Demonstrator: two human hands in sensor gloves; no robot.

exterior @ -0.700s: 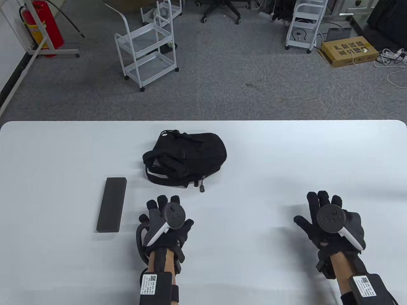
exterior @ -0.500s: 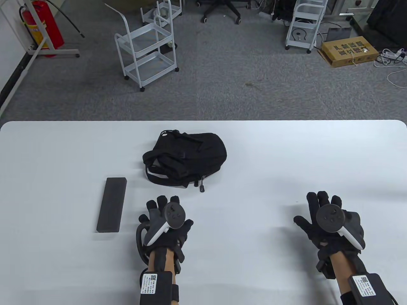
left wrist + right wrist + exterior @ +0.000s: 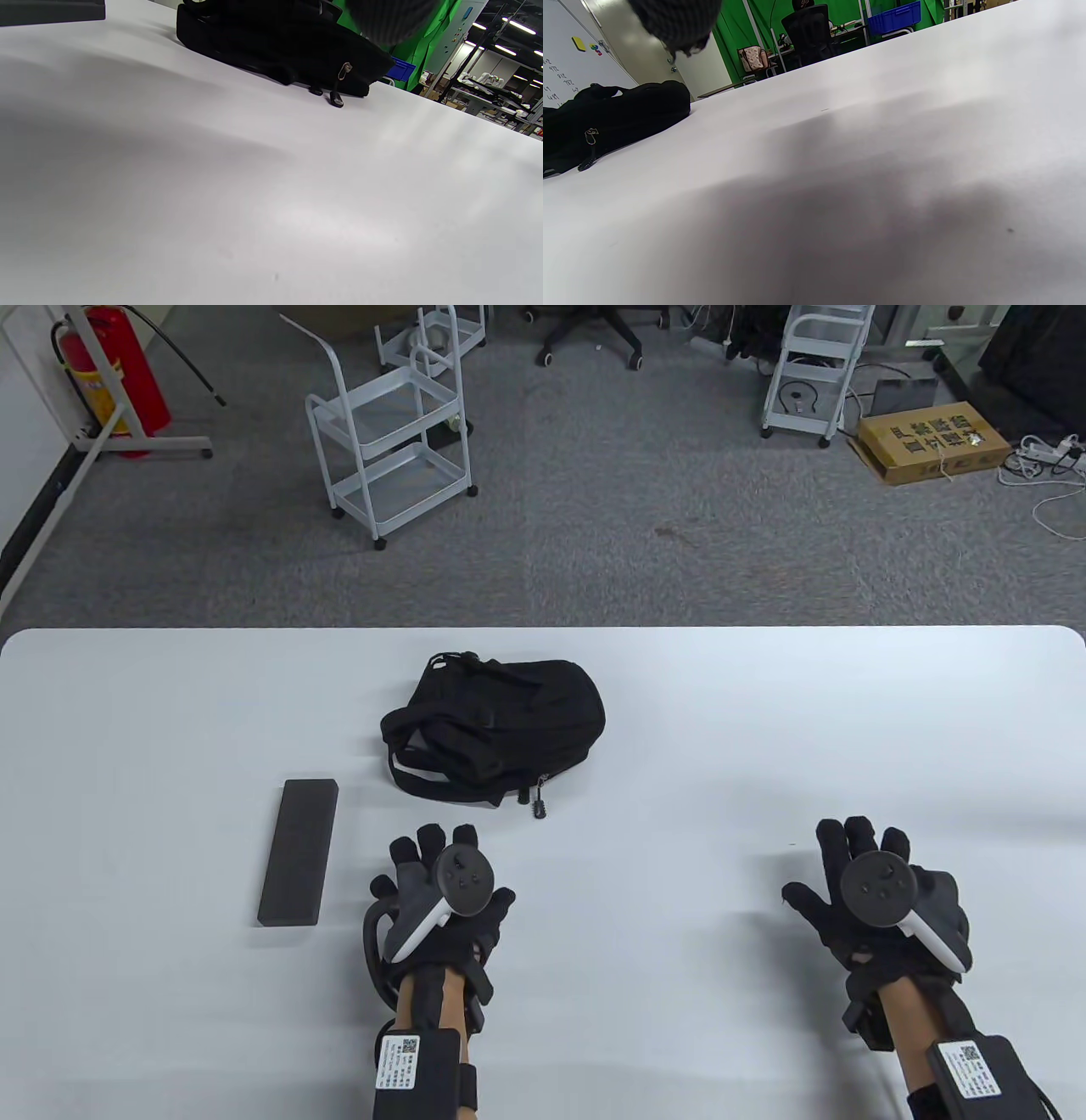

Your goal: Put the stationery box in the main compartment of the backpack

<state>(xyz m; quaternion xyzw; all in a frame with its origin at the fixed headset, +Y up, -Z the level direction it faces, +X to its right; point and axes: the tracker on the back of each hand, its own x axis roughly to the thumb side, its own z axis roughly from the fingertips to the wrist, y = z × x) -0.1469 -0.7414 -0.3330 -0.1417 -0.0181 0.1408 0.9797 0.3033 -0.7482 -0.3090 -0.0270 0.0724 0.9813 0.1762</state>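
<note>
2 hands flat on table (image 3: pixel 679 712), fingers spread, holding nothing: left hand (image 3: pixel 441 899), right hand (image 3: pixel 878 899); stationery box (image 3: pixel 299 851) beside backpack (image 3: pixel 496 725).

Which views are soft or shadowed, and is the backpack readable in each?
Table view: sharp, even light, backpack a black mass with little detail. Left wrist view: blurred fingertip at top, broad shadow over the table, zipper pull sharp. Right wrist view: large soft shadow, fingertip out of focus, backpack at left edge.
</note>
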